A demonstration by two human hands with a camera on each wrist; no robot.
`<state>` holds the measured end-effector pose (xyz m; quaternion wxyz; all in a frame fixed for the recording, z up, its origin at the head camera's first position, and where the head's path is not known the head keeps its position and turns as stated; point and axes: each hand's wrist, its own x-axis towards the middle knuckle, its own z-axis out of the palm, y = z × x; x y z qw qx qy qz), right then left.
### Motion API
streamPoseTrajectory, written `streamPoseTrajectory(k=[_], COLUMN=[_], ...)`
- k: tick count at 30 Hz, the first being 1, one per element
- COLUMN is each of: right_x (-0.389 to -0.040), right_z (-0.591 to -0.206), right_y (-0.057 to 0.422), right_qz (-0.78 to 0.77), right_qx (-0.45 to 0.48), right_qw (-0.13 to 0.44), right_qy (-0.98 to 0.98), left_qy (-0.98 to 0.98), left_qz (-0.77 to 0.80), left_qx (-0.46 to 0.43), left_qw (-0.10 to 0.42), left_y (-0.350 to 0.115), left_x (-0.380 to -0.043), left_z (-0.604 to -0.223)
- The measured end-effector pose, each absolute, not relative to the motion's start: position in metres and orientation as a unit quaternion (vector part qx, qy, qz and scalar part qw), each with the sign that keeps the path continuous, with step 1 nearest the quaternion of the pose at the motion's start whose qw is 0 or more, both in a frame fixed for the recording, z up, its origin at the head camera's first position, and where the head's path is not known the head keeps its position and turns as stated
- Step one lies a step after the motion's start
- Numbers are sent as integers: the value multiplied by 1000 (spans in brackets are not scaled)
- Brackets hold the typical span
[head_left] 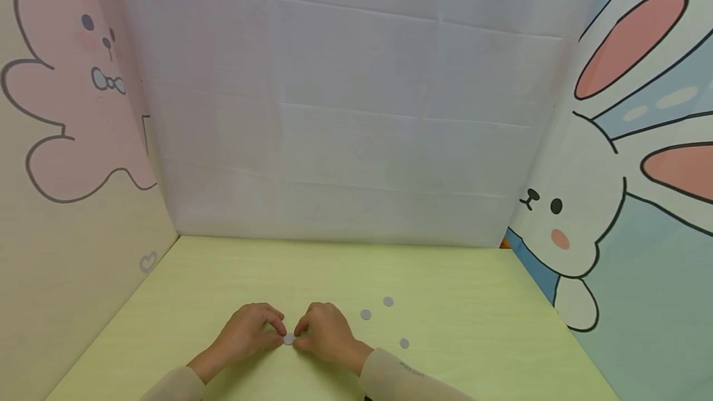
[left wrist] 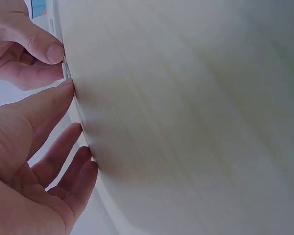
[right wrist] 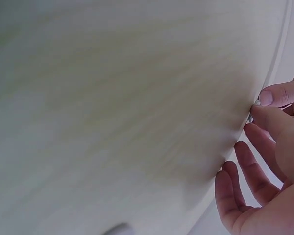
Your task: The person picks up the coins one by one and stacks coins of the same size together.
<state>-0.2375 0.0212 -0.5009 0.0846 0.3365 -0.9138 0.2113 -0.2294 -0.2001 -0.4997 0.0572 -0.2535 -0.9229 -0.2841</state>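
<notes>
A small pale grey disc [head_left: 288, 339] is at the table top, between the fingertips of both hands. My left hand [head_left: 252, 330] pinches its left edge with thumb and index finger. On the opposite edge, the thumb and index finger of my right hand [head_left: 325, 333] pinch it too. Seen edge-on in the left wrist view, the disc [left wrist: 65, 70] is a thin sliver partly hidden by fingers. The other fingers of the left hand [left wrist: 34, 152] rest loosely bent at the table surface, as do those of the right hand [right wrist: 269, 161].
Three similar grey discs lie apart to the right: one disc [head_left: 365, 314] nearest the right hand, another disc [head_left: 388, 301] farther back, a third disc [head_left: 404, 343] near the right forearm. A pale yellow-green cloth [head_left: 267, 271] covers the table. Upright panels [head_left: 345, 141] enclose its back and sides.
</notes>
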Motion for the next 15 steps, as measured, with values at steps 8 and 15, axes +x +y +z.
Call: streamPoseTrajectory(k=[8,15], right_x=[-236,-236], right_z=[-497,-496], right_y=[18,17], right_qz=[206,201], right_qx=[315,311], right_qw=[73,76], right_qy=[-924,-926], left_qy=[-926,-922], left_qz=[-290,-297], left_qx=[-240,-245], left_qw=[42,38], left_y=[-199,-200], left_x=[-229,-231], left_z=[-499,-499])
